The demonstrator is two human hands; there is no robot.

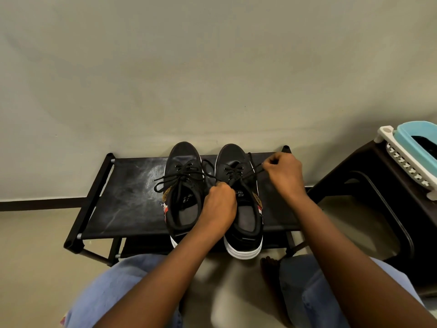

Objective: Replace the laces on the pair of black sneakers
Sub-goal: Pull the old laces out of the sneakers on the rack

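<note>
The sneakers [184, 185] were black with white soles and black laces [165, 179]. The rack [132, 185] was black; a basin [416, 140] was light blue in a white basket [406, 162].

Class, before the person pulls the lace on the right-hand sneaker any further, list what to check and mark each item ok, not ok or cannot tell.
1. Right hand has a grip on the lace end: ok.
2. Left hand holds the lace at the right sneaker: ok.
3. Both sneakers stand flat on the rack: ok.
4. Left sneaker laces lie apart from the working lace: cannot tell.
5. Lace threaded through every eyelet: cannot tell.
</note>
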